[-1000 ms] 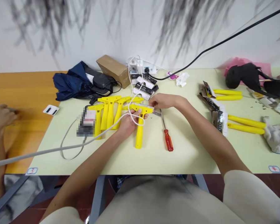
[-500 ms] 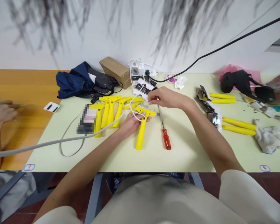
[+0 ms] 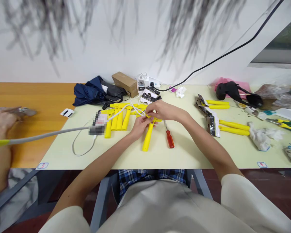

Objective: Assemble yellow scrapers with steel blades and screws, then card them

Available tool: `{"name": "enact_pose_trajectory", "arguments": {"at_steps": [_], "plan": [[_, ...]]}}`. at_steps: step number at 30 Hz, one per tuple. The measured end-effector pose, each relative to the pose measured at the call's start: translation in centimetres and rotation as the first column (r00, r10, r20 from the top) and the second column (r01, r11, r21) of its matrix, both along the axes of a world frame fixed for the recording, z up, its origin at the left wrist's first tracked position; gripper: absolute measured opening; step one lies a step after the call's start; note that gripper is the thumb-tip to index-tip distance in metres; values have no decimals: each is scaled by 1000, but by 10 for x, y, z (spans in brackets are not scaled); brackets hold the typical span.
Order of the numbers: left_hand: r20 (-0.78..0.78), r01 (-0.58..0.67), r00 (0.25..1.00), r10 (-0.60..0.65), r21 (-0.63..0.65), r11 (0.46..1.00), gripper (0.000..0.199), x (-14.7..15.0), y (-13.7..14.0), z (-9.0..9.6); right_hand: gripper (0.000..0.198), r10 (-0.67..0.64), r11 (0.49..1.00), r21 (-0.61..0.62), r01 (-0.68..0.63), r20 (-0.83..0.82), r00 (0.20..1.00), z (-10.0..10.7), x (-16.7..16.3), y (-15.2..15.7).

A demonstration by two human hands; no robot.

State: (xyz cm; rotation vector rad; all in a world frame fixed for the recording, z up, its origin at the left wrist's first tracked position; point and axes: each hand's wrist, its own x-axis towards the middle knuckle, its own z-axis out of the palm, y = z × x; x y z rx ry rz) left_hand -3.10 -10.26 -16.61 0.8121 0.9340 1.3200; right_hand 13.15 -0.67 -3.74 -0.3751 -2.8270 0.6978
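Down and leftward has come my right grip (image 3: 161,110) since half a second ago; its fingertips now meet the head of the yellow tool (image 3: 147,139), just left of the red screwdriver (image 3: 170,140). They are pinched together, but I can't tell whether they hold a small part. My left grip (image 3: 138,127) is closed around the same tool's upper end, its handle pointing toward me on the desk (image 3: 126,158).

Left of the screwdriver lies a row of yellow tools (image 3: 115,122). Behind it are black-and-white packets (image 3: 149,97) and, further left, a cardboard box (image 3: 126,84); I can't see inside these. Right of it, the yellow-handled tools (image 3: 234,127) have their heads inside printed sleeves (image 3: 213,126). Farther right, a clear plastic bag (image 3: 274,92) has contents I can't make out.

My fingers hide most of the tool's head. Far left of the screwdriver, a device (image 3: 97,124) is pixelated, and a co-worker's hand (image 3: 2,120) is blurred and cut off.
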Motion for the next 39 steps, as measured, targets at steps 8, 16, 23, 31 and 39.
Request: {"name": "enact_pose_trajectory", "arguments": {"at_steps": [8,16,23,31,39], "plan": [[-25,-11,1000,12,7,1000,52,0,0,-3,21,-3,998,-63,1,-35,999,-11,5,14],[-11,-10,1000,10,8,1000,50,1,-2,-3,10,-63,940,-341,13,-136,989,-25,8,30],[-6,-6,1000,7,15,1000,48,2,-2,-1,10,-40,971,-237,19,-85,996,-20,9,26],[-12,17,1000,-17,8,1000,49,1,-3,3,13,-64,996,-69,63,-4,998,-13,7,16],[-40,18,999,-18,7,1000,52,3,-4,6,15,-131,982,154,105,169,977,3,2,-11]]}}
